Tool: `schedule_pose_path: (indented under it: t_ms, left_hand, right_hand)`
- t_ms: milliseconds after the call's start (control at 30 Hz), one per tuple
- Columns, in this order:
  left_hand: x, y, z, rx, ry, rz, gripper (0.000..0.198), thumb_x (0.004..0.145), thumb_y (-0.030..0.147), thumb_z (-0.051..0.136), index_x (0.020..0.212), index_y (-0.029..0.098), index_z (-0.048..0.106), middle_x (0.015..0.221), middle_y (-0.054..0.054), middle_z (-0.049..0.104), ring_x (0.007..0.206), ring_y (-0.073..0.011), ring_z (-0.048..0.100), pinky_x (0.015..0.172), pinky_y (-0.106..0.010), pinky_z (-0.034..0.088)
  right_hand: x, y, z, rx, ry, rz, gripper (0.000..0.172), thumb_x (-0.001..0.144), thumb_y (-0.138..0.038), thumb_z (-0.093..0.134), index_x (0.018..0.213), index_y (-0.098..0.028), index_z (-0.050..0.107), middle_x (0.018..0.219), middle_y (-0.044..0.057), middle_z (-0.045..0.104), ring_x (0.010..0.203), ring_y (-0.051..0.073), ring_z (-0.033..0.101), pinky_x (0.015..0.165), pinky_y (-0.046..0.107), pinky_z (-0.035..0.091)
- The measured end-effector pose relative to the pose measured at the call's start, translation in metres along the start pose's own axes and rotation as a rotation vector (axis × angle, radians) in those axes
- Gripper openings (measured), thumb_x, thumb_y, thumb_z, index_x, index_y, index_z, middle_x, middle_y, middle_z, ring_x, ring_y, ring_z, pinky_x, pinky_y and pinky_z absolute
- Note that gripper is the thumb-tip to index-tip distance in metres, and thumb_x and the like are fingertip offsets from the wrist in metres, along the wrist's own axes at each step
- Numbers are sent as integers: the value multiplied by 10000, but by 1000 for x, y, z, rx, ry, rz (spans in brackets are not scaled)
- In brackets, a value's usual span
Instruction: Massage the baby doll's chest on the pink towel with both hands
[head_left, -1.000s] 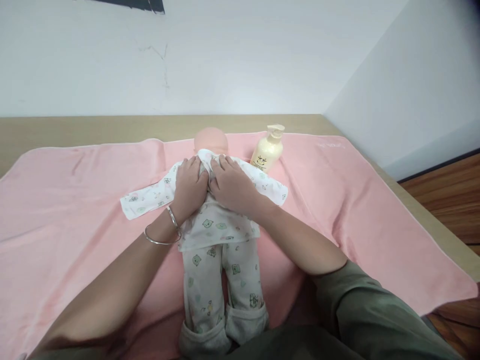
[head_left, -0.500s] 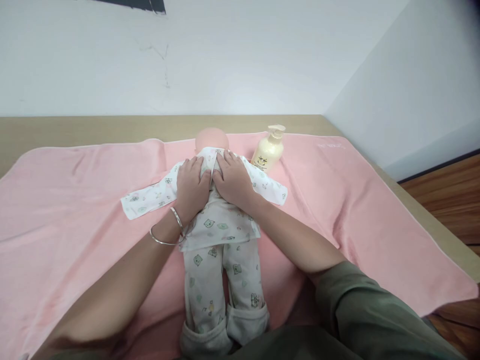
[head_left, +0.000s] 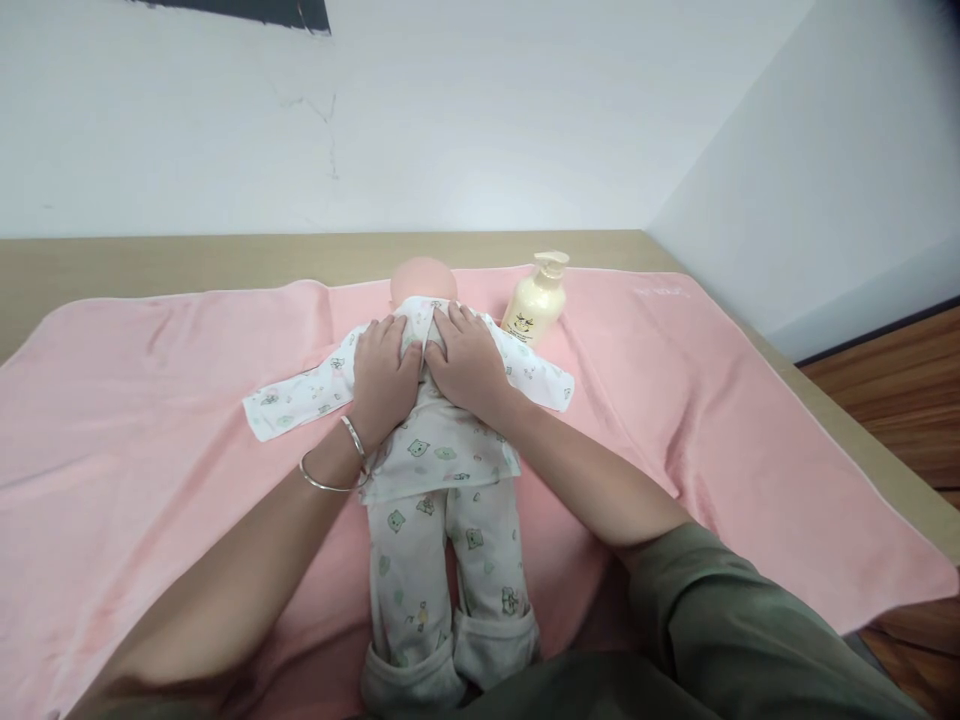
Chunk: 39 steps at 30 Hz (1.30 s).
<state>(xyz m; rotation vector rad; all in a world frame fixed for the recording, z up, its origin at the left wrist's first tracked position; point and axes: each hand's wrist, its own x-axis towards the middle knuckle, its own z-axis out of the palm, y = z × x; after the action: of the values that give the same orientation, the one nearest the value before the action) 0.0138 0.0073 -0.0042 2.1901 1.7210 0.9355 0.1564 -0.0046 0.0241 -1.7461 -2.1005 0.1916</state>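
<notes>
A baby doll (head_left: 423, 280) in white printed clothes lies stretched out with its head toward the wall. Its printed top (head_left: 442, 450) has both sleeves spread sideways, and the printed trousers (head_left: 411, 560) reach toward me. My left hand (head_left: 386, 375), with a silver bangle (head_left: 330, 487) at the wrist, rests flat on the left side of the doll's upper body. On the right side lies my right hand (head_left: 469, 360), also flat with fingers stretched out. The two thumbs almost meet at the middle. The doll's face is out of sight.
A cream pump bottle (head_left: 535, 300) stands right of the doll's head, close to the right sleeve. Under everything spreads a pink towel (head_left: 187, 400) on a wooden table (head_left: 330, 255). A white wall (head_left: 480, 120) rises behind; brown wood (head_left: 900, 390) shows at the right.
Hands, doll and bottle keep their places. Only a very slight shift of the camera view shows.
</notes>
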Motion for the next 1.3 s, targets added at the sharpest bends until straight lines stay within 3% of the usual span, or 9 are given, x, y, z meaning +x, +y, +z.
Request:
schedule_pose_path:
  t_ms: [233,333,433,533,633,833,1000,1167,1300]
  left_hand:
    - [-13,33,-34,234,-131,140,417,1024,260,297,1185,75,635,1259,-259,665,1238,-391,598,1125,-568,482]
    - [-14,39,-41,214,-136,112,312,988,218,353,1041,131,649,1173,-222,691,1188,-371,624,1087,-532,509]
    - [-5,32,-40,112,-107,48,203,933,195,405,892,196,604,1061,-161,715,1075,-323,650,1023,-482,532]
    - [7,18,-37,-14,-119,5,198,937,232,396,909,213,591,1083,-131,727,1056,-293,649,1007,-457,535]
    - [11,10,-34,7,-168,11,272,975,259,339,984,190,603,1127,-167,711,1086,-316,639,1057,-507,517]
    - [-11,28,-32,98,-141,148,396,1010,265,350,1277,124,605,1412,-202,616,1419,-361,500,1269,-581,373]
    - [-5,29,-35,5,-158,68,331,904,182,397,1134,160,634,1367,-170,656,1372,-329,536,1247,-547,416]
    - [14,11,-34,-8,-184,-9,171,914,215,348,871,227,514,1009,-143,685,983,-308,612,1010,-538,542]
    - [10,7,-28,74,-154,65,282,972,211,293,989,192,574,1123,-185,678,1125,-341,610,1091,-571,490]
  right_hand:
    - [4,6,-18,-45,-121,63,654,1075,-343,322,1610,32,368,1711,271,334,1626,407,281,1311,563,295]
    - [-8,-3,-23,-176,-103,52,659,1092,-346,333,1591,83,368,1676,332,357,1601,444,323,1302,578,301]
    - [-28,-18,-22,-256,-66,-56,635,1091,-293,331,1577,113,373,1639,346,410,1564,428,403,1303,548,321]
    - [-40,-28,-20,-266,-32,-151,618,1081,-267,348,1567,113,392,1640,342,412,1571,410,402,1305,520,342]
    - [-33,-24,-19,-216,-34,-187,594,1065,-240,357,1547,100,430,1625,328,449,1568,382,415,1303,494,362]
    - [4,8,-17,-103,-67,-123,573,1051,-194,297,1487,132,478,1579,318,514,1522,361,469,1321,500,326]
    - [-9,1,-14,-176,-70,-169,628,1076,-261,310,1574,117,363,1662,322,393,1596,411,340,1305,573,327]
    - [-35,-24,-18,-235,-28,-189,605,1095,-315,344,1581,39,418,1653,325,404,1567,438,394,1296,574,335]
    - [-27,-22,-25,-165,-52,-196,558,1072,-268,379,1541,17,481,1619,292,480,1555,382,432,1291,510,363]
